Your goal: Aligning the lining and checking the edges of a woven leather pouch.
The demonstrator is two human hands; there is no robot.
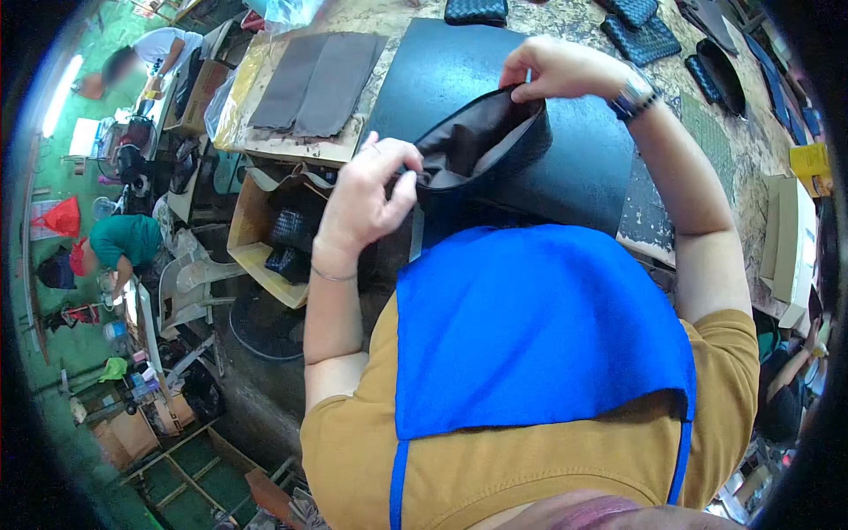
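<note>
A dark woven pouch [495, 150] with a brown lining is held up over a black mat [459, 66] on the workbench. My left hand [371, 190] pinches the pouch's near left rim. At its far right corner, my right hand [552, 71] grips the rim; a watch is on that wrist. Both hands pull the mouth apart, so the brown lining shows inside. A blue apron [530, 327] over a mustard shirt fills the lower middle of the view.
Brown leather pieces [318, 84] lie left of the mat. Several woven black pouches [640, 31] lie at the bench's far edge. A cardboard box [265, 234] of dark woven goods stands below the bench at left. Other people work further left [124, 243] and at the right [795, 371].
</note>
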